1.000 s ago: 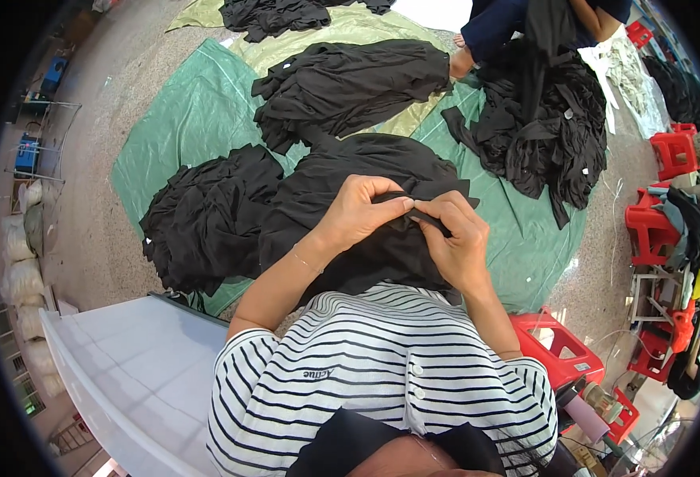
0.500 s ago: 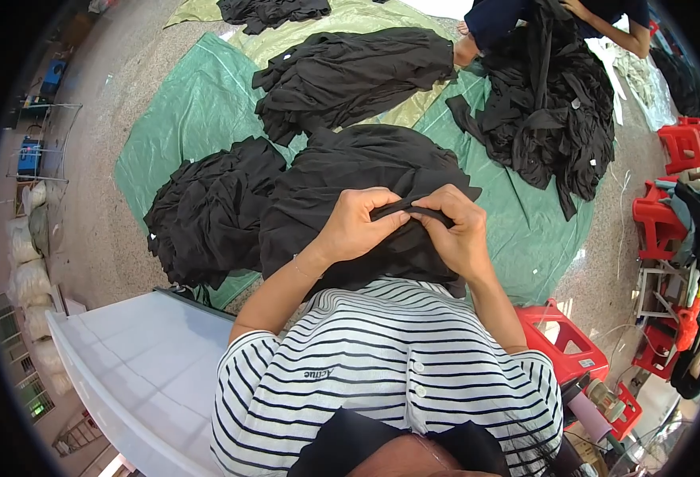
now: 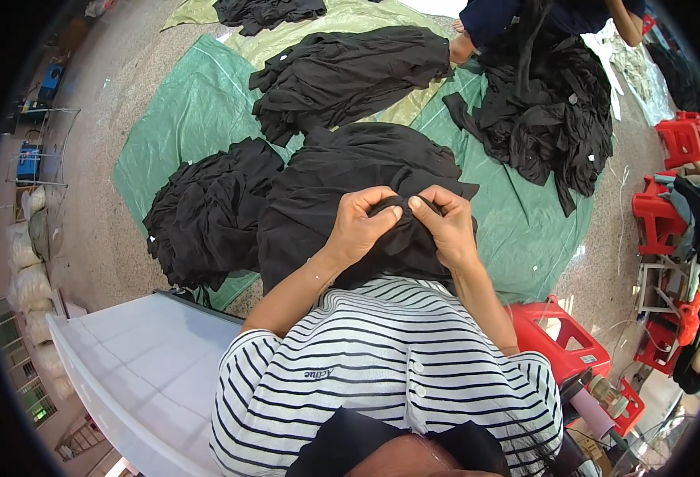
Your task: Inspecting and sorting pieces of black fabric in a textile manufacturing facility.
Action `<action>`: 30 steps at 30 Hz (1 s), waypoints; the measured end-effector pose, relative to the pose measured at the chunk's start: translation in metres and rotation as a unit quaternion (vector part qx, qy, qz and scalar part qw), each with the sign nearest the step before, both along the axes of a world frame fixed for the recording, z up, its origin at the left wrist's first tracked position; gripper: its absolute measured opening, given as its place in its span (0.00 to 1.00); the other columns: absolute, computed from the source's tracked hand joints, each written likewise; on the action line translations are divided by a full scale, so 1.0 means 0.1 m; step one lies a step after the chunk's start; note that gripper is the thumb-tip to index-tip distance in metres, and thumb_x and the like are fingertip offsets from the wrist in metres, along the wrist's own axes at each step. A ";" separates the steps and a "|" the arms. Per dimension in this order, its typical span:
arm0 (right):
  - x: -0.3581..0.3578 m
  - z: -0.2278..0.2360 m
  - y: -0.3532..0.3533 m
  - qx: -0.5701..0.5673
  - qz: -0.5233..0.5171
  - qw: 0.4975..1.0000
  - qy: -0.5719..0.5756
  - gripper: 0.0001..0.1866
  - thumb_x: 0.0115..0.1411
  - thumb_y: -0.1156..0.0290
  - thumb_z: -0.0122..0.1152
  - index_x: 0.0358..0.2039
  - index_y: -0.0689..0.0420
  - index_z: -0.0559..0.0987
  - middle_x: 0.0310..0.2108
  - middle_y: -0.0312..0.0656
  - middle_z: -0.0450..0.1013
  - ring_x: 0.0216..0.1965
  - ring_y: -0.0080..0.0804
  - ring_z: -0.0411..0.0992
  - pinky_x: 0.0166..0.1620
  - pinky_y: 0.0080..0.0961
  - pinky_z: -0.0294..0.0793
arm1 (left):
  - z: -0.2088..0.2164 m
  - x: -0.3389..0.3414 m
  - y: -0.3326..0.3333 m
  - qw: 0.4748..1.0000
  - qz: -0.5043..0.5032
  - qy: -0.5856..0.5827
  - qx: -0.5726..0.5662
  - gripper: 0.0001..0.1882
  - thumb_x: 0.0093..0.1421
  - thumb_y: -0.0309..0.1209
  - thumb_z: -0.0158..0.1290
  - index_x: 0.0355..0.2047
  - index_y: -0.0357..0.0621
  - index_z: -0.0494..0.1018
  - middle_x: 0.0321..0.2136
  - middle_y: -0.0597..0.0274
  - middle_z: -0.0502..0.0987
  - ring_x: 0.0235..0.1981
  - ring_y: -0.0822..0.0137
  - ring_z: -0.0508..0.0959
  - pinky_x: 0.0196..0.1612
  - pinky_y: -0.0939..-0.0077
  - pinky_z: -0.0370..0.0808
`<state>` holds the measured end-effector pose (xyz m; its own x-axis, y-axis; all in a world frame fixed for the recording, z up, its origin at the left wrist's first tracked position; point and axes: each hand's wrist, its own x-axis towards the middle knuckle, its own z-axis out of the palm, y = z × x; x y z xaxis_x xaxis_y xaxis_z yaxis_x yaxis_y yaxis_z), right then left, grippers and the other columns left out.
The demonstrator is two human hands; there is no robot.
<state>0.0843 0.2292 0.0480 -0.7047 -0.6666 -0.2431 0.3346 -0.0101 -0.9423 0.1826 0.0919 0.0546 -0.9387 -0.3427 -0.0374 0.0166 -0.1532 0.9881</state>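
Black cloth, seemingly a garment (image 3: 342, 175), lies spread over my lap and in front of me. My left hand (image 3: 363, 224) pinches a folded edge of it between thumb and fingers. Close beside it, my right hand (image 3: 445, 225) grips the same edge, thumb on top. The two thumb tips are a short gap apart, with a bunched bit of the black cloth between them. The fingers under the fold are partly hidden. What kind of garment it is, I cannot tell.
Piles of black clothing lie left (image 3: 211, 211), ahead (image 3: 358, 75) and at the far right (image 3: 548, 119) on a green sheet (image 3: 183, 111). Another person (image 3: 493, 20) sits at the far right pile. A white table (image 3: 143, 358) is near left; a red stool (image 3: 560, 338) is near right.
Both thumbs have turned more upright and drawn slightly apart, bunching the cloth edge between them. At the far right, the other person's raised hand has moved out of view at the top.
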 end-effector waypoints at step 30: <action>-1.71 0.89 0.96 0.026 -0.030 0.991 0.130 0.18 0.55 0.72 0.64 0.45 0.65 0.76 0.39 0.42 0.77 0.41 0.28 0.75 0.47 0.25 0.73 | 0.82 0.47 -1.42 0.681 -0.409 -0.282 -0.538 0.20 0.47 0.41 0.58 0.37 0.41 0.77 0.32 0.48 0.80 0.38 0.47 0.79 0.42 0.58 0.75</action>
